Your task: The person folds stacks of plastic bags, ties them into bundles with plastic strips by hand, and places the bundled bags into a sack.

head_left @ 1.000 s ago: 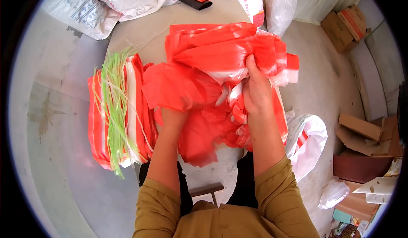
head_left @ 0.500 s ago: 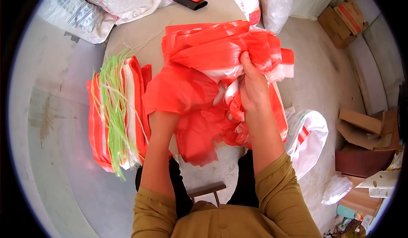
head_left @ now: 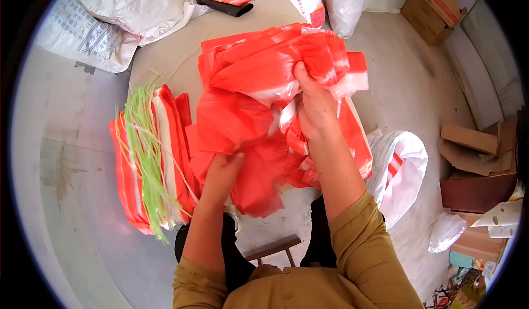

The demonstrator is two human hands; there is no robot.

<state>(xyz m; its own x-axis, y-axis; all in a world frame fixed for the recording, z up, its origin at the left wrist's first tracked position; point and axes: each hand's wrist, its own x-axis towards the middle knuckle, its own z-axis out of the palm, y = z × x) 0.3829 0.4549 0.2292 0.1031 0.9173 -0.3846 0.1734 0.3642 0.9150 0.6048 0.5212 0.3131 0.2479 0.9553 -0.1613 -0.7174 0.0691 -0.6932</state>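
Note:
A bunch of thin red plastic bags with whitish bands lies spread and crumpled over the beige tabletop. My right hand is closed on the gathered part of the bags, thumb on top and the other fingers hidden underneath. Lower and to the left, my left hand grips the near edge of the red film, its thumb showing and its fingertips partly covered. Left of it rests a folded stack of red-and-white striped bags, with green plastic strips draped across.
White printed sacks stand along the back. A black-and-red striped item lies at the table's far edge. To the right is an open white sack with striped material inside; cardboard boxes stand farther right. A stool shows between my legs.
My left hand has come out from under the red film and now shows at its near edge. My right hand keeps its hold. The view has shifted slightly.

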